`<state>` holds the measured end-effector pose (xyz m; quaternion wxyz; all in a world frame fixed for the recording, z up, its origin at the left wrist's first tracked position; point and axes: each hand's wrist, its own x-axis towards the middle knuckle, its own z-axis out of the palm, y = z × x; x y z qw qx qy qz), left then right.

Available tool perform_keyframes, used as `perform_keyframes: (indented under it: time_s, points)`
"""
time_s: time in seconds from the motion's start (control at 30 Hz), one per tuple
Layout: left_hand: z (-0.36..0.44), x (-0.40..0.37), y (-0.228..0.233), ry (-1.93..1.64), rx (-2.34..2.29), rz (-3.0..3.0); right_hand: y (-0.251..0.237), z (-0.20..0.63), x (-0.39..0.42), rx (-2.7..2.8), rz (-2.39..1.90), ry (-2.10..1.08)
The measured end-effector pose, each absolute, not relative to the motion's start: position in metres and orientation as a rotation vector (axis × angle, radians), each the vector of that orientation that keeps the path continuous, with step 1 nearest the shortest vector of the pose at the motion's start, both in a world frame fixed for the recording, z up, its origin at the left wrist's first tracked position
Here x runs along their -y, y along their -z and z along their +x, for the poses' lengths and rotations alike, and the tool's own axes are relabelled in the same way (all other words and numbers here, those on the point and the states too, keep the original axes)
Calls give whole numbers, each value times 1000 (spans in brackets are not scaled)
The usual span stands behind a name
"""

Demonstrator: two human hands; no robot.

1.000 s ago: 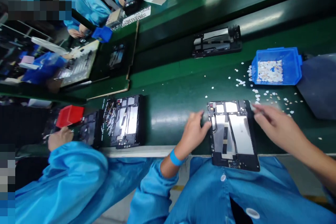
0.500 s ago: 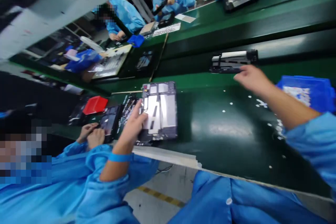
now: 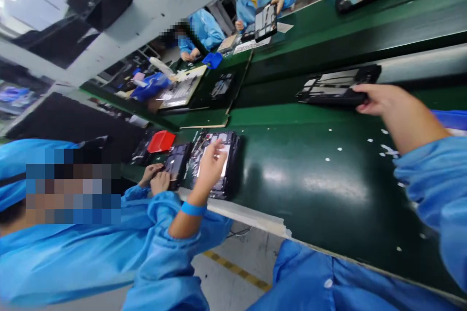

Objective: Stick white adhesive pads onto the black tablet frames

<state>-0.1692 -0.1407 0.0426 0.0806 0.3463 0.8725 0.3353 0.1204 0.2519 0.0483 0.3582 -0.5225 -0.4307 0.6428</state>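
On the green tabletop (image 3: 314, 189), the person's two hands are spread far apart, each on a different opened device. The left hand (image 3: 212, 165) lies flat, fingers loosely spread, on top of an open tablet chassis (image 3: 219, 163) that sits at the near edge beside a co-worker's station; the palm presses down on its exposed inner plate and grips nothing, which looks like a way of parking the unit where the neighbour can reach it. The right hand (image 3: 375, 98) is stretched out to the far side, fingers curled round the near right end of a second tablet chassis (image 3: 337, 87) lying along the raised dark conveyor lane (image 3: 419, 65); the grip takes the edge only, probably so the bare internals stay untouched.

Just left of the first chassis, the co-worker's hands (image 3: 155, 180) work over a smaller dark unit (image 3: 177, 163), with a red parts tray (image 3: 160, 141) behind it. Small white scraps (image 3: 383, 148) dot the tabletop under the right forearm, and a corner of a blue bin (image 3: 450, 119) shows past the sleeve. Further up the line, other people in blue coats handle similar units.
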Motion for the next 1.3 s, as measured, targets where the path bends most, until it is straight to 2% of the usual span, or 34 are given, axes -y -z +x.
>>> perform_keyframes:
  time_s: [0.07,0.13,0.2,0.27,0.33,0.4,0.47,0.53,0.7,0.87,1.17,1.3]
  points:
    - [-105,109,-23,-1197,-2083,901,-43,134,-200,1005,-1383,-1816]
    - [-40,79,0,-1241,-1666,722,-27,161,-125,894,-1375,-1927]
    - [14,55,22,-1262,-1430,569,-5,199,-41,552,-1298,-2130]
    - [50,43,40,-1254,-1387,543,15,245,30,489,-1331,-2272]
    - [72,44,53,-1194,-1435,645,22,290,74,770,-1305,-2594]
    - [83,57,57,-1080,-1500,839,15,327,86,1304,-1130,-2727]
    - [86,73,54,-940,-1573,1073,0,352,76,1807,-998,-2607]
    - [84,82,47,-824,-1694,1318,-11,361,56,2068,-995,-2401]
    - [64,54,33,-721,-2075,1725,7,335,2,2045,-1133,-1937]
    - [55,16,42,-512,-2010,1964,32,301,-36,2051,-1107,-1779]
    - [50,20,51,-903,-1881,1736,36,260,-82,2230,-1127,-1408]
    - [50,21,55,-1054,-1795,1755,38,234,-96,2267,-1014,-1413]
